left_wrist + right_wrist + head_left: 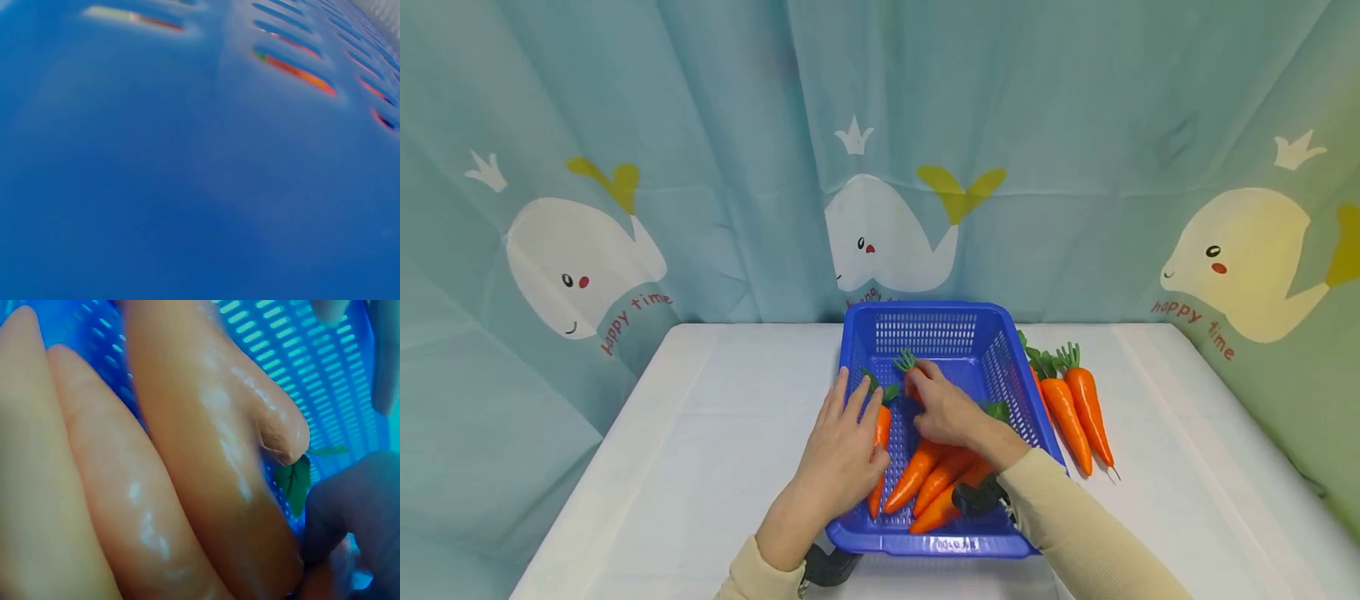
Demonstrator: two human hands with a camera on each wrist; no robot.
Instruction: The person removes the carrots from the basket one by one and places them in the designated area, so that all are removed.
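A blue basket point(940, 546) with slotted walls stands on the table with several carrots in it. My right hand point(946, 408) reaches inside and pinches a carrot point(912, 385) just under its short green stems; the rest of that carrot is hidden by the hand. In the right wrist view the right hand point(359, 515) appears beside large orange carrots point(206, 437) and a green leaf point(294, 484). My left hand point(842, 450) lies over the basket's left rim with fingers extended, next to a leafy carrot point(882, 425). Only blue basket wall point(187, 175) fills the left wrist view.
More carrots point(1084, 408) lie on the white table point(730, 442) against the basket's right side, their green tops pointing away. Behind the table hangs a blue-green curtain point(737, 167) printed with whales.
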